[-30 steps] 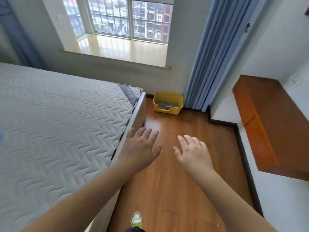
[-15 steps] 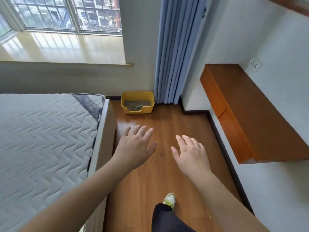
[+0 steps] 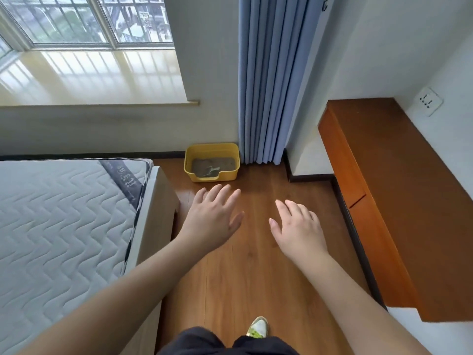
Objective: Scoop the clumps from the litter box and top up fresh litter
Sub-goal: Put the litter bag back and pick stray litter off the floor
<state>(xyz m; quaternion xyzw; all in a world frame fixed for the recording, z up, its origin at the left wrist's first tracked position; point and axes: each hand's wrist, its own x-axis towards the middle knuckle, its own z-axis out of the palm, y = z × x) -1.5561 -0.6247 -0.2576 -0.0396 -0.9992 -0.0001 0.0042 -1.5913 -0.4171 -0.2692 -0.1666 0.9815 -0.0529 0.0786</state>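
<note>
Yellow litter box (image 3: 212, 161) beyond left hand (image 3: 213, 217) and right hand (image 3: 298, 228), both empty, fingers spread.

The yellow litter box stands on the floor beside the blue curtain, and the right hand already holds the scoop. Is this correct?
Not quite. In the head view the right hand holds nothing; the scoop lies inside the yellow litter box. The box does stand beside the blue curtain.

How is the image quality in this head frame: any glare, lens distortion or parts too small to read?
Head view: daylight glare washes out the window sill; wide-angle bending curves the curtain and wooden shelf near the edges; the left hand and right hand are sharp; the yellow litter box is small, so its scoop and any clumps show little detail.
</note>
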